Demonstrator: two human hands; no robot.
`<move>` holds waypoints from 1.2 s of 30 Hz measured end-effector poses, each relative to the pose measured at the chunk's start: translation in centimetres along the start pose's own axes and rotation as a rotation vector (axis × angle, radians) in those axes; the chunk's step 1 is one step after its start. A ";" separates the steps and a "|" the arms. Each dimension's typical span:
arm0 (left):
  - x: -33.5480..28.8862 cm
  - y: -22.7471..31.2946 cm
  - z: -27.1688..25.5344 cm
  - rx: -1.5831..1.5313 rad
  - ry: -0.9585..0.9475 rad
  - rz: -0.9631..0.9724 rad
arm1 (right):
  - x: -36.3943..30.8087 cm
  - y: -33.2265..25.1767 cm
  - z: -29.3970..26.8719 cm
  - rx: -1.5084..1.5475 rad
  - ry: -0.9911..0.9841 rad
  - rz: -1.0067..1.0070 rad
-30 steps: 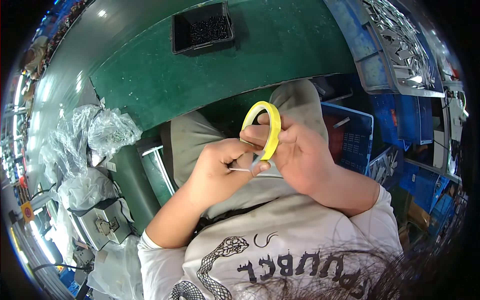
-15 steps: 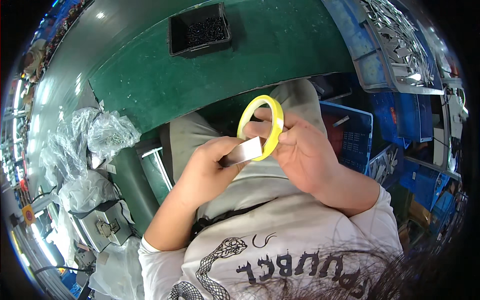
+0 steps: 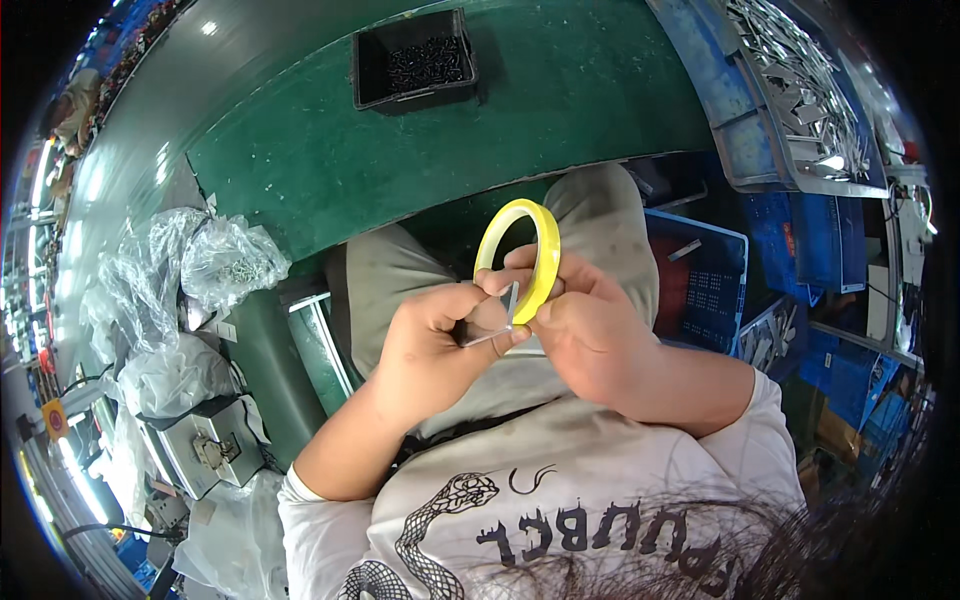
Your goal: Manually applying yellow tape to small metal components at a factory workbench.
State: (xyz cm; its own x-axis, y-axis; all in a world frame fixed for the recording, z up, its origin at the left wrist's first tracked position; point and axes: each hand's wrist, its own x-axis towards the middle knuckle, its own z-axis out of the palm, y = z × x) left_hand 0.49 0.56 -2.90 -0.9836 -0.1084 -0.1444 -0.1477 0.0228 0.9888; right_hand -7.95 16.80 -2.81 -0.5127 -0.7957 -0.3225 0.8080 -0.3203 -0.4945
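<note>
A roll of yellow tape [image 3: 547, 262] stands on edge above my lap, with my right hand [image 3: 605, 335] gripping it; some of its fingers pass through the ring. My left hand [image 3: 420, 345] is closed on a small L-shaped metal bracket [image 3: 513, 304], thumb below and fingers above. The bracket is seen nearly edge-on, its corner close to the lower rim of the tape. Fingertips of both hands meet there, so I cannot tell whether tape touches the metal.
A black bin [image 3: 415, 62] of small dark parts sits on the green table [image 3: 560, 110]. At the right are a blue-grey crate [image 3: 750, 135] of metal pieces and a blue crate [image 3: 742, 290]. Plastic bags [image 3: 232, 265] and a metal fixture [image 3: 212, 450] stand left.
My left hand has turned the bracket from its broad face to nearly edge-on and brought it against the right hand's fingers. The tape roll has shifted slightly. The view has moved a little.
</note>
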 end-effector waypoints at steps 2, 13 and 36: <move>-0.2 -0.4 0.0 -0.033 0.015 -0.038 | 0.0 0.1 0.1 -0.023 0.012 -0.009; 0.0 -1.3 -0.8 -0.112 -0.067 -0.107 | -0.3 -2.7 0.2 -0.012 0.009 -0.037; -0.1 -0.9 0.5 -0.180 0.127 -0.098 | 0.5 1.0 -0.4 0.020 -0.035 -0.160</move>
State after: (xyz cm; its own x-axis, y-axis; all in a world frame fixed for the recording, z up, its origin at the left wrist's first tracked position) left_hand 0.65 1.07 -3.78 -0.9428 -0.2255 -0.2455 -0.2100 -0.1702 0.9628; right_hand -7.50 16.22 -3.78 -0.6249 -0.7512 -0.2127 0.7229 -0.4538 -0.5210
